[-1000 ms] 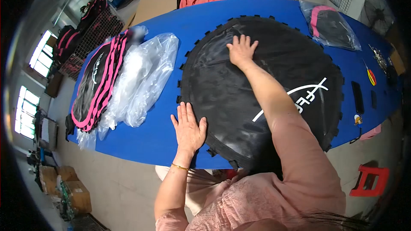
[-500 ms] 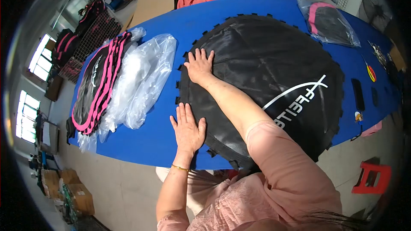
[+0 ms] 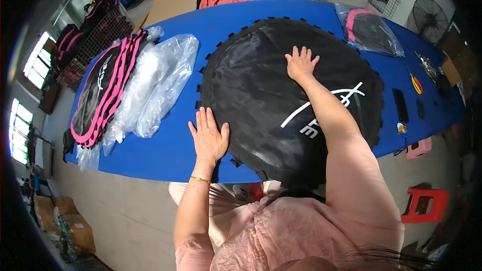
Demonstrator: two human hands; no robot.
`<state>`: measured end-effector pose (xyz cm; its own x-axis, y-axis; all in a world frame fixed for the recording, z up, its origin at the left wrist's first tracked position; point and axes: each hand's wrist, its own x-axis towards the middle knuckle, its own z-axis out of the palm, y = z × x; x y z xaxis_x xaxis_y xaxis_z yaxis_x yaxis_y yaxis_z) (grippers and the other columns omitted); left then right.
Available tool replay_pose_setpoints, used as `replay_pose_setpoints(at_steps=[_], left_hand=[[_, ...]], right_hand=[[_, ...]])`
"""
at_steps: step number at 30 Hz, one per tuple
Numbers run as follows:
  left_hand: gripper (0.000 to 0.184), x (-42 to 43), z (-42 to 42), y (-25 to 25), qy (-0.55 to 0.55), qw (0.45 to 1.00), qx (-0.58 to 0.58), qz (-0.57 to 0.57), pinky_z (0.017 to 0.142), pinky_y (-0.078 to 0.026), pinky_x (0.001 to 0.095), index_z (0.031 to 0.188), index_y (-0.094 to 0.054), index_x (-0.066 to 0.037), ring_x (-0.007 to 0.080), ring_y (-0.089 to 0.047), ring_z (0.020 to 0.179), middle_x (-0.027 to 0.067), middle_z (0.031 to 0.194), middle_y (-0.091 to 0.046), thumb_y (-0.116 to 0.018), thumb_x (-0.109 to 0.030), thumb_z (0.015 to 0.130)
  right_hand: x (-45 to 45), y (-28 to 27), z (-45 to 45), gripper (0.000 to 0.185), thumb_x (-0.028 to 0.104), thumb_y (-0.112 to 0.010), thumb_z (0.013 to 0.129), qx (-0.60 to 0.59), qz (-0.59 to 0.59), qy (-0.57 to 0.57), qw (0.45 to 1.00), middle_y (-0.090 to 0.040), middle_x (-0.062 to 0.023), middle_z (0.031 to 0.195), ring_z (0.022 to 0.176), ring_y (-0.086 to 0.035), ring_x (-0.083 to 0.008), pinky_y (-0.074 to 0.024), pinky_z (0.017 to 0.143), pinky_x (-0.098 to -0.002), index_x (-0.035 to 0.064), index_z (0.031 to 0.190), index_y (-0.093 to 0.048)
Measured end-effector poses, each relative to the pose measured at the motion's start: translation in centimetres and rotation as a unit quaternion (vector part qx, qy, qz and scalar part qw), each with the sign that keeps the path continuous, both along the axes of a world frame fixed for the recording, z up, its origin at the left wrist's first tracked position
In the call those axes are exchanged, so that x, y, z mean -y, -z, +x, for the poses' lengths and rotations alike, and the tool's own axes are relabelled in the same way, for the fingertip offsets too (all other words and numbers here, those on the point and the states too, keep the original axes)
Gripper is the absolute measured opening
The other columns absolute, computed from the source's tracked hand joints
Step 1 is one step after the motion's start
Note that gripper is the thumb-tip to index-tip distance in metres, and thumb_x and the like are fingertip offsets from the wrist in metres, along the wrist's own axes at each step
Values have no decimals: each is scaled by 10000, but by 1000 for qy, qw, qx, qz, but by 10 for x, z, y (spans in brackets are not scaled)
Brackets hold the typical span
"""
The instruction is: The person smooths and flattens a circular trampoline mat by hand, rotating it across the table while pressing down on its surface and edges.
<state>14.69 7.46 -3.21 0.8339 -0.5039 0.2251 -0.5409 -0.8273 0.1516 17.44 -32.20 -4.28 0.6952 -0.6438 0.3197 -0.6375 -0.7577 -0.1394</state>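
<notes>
A large round black fabric mat (image 3: 261, 80) with tabs around its rim and white lettering lies flat on the blue table (image 3: 145, 165). My left hand (image 3: 208, 138) rests with fingers spread at the mat's lower left edge, partly on the blue surface. Farther in, my right hand (image 3: 302, 65) lies palm down with spread fingers on the mat's upper middle part. Neither hand holds anything. My right forearm hides part of the lettering.
Left of the mat are crumpled clear plastic bags (image 3: 155, 80) and stacked black-and-pink pieces (image 3: 103, 88). A bagged piece (image 3: 371, 30) lies at the back right, near scissors (image 3: 416, 84) and a dark phone-like object (image 3: 400, 105). A red stool (image 3: 427, 206) stands on the floor.
My right hand first slid toward the mat's left edge, then back right to its upper middle. My left hand has stayed at the lower left edge. The whole view has shifted slightly.
</notes>
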Motion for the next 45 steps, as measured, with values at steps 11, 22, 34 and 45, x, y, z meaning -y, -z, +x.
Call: replay_pose_setpoints(at_steps=[11,22,34,45], left_hand=[[792,-1,2,3,-7,1000,-20,4,1270,-123,587,1609,-292,22,364,-227,1576,226,1682,-280,-441,-508,1039],[798,0,1,-2,-7,999,-37,8,1273,-110,587,1618,-270,19,355,-201,1586,220,1693,-258,-417,-512,1041],[788,-1,0,-3,-5,1000,-25,2,1268,-133,590,1606,-294,25,368,-227,1576,230,1683,-275,-447,-495,1034],[743,-1,1,3,8,1000,23,-8,1240,-189,594,1570,-341,44,402,-305,1532,254,1650,-328,-498,-442,1030]], right_hand=[[-85,-4,-79,545,411,-500,1067,8,-43,-220,974,-416,-145,1606,1507,-347,-359,-209,1193,-687,129,1531,-454],[9,3,-108,573,444,-525,1050,-15,-124,-31,992,-475,-167,1526,1445,-407,-368,-270,1137,-717,116,1515,-461],[-47,-8,-80,560,416,-502,1055,-10,-75,-158,985,-438,-137,1578,1482,-362,-351,-210,1181,-712,119,1527,-451],[8,15,2,540,463,-536,1039,47,-124,-28,991,-518,-132,1442,1366,-453,-335,-276,1108,-715,116,1451,-509]])
